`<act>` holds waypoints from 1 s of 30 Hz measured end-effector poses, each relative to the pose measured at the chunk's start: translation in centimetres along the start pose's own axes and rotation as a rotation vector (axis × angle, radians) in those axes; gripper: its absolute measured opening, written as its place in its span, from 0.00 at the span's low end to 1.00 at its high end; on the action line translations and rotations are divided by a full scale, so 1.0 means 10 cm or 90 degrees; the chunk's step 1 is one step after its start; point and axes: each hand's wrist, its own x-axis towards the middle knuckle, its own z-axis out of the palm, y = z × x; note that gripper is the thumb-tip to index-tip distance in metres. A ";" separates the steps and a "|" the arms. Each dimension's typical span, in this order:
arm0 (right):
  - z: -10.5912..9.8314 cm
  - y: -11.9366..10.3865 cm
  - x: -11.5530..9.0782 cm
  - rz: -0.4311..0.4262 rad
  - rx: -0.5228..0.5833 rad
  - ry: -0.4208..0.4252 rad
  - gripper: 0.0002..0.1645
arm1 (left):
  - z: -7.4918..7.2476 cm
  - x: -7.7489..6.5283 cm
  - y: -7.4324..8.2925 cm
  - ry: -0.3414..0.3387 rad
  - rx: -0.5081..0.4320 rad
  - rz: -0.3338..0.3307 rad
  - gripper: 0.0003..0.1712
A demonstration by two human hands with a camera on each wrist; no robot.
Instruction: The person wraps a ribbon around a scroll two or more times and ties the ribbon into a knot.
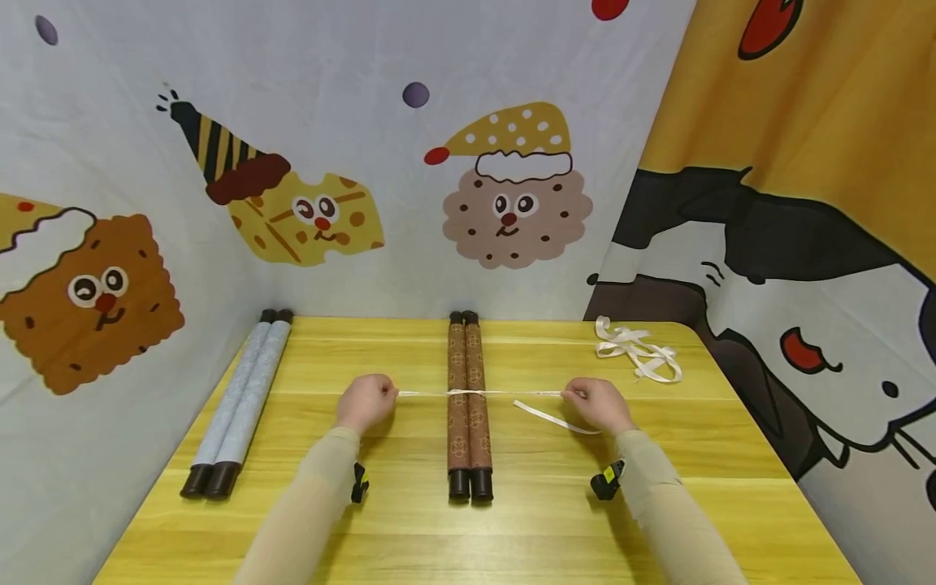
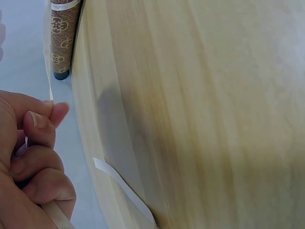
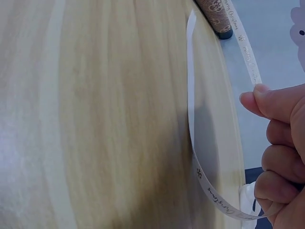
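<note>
Two brown patterned scrolls (image 1: 457, 426) with dark end caps lie side by side at the middle of the table. A narrow white ribbon (image 1: 512, 393) wraps around both and is stretched level to either side. On the left, my left hand (image 1: 368, 402) pinches one length of it between thumb and index finger, the other fingers curled in. My right hand (image 1: 600, 404) pinches the opposite length in the same way. Printed lettering shows on the ribbon (image 3: 245, 47) in the right wrist view. From my right hand a loose ribbon tail curves down to the table.
Two pale blue scrolls (image 1: 244, 390) with dark caps lie together at the table's left. A heap of white ribbon (image 1: 636, 349) sits at the back right of the wooden table (image 1: 541, 520). A cartoon-printed cloth (image 1: 329, 65) hangs behind the table.
</note>
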 end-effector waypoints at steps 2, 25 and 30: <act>0.01 0.01 0.00 0.002 -0.002 0.002 0.07 | 0.00 0.00 0.00 -0.001 -0.002 -0.003 0.14; 0.12 0.04 -0.07 0.078 -0.001 -0.082 0.08 | 0.01 0.05 -0.01 -0.040 -0.028 -0.015 0.13; 0.14 0.03 -0.10 0.070 0.001 -0.082 0.08 | -0.03 0.06 -0.05 -0.039 -0.060 0.012 0.10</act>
